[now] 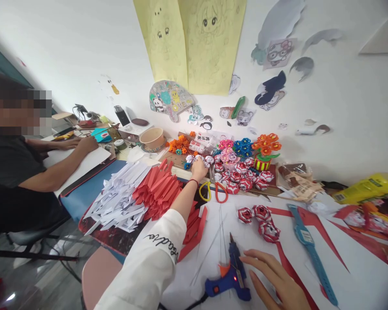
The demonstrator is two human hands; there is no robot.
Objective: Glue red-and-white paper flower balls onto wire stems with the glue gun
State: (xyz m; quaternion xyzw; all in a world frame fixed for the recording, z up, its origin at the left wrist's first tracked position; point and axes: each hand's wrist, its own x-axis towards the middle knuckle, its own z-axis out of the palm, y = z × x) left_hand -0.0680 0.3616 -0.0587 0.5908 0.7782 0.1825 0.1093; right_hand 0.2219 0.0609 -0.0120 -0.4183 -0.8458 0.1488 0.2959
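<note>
The left hand touches white flowers, grip unclear; the right hand spreads loosely beside a glue gun.

Chinese print on a bottle, black script on a white sleeve.
The bottle's label carries dark Chinese characters, "汁水" the clearest of them; the red ones beside these are too blurred to read. The cursive letters on the left sleeve curve out of sight and give no sure word. Marks on the yellow packet, the blue watch and the glue gun are too small to read.
</note>
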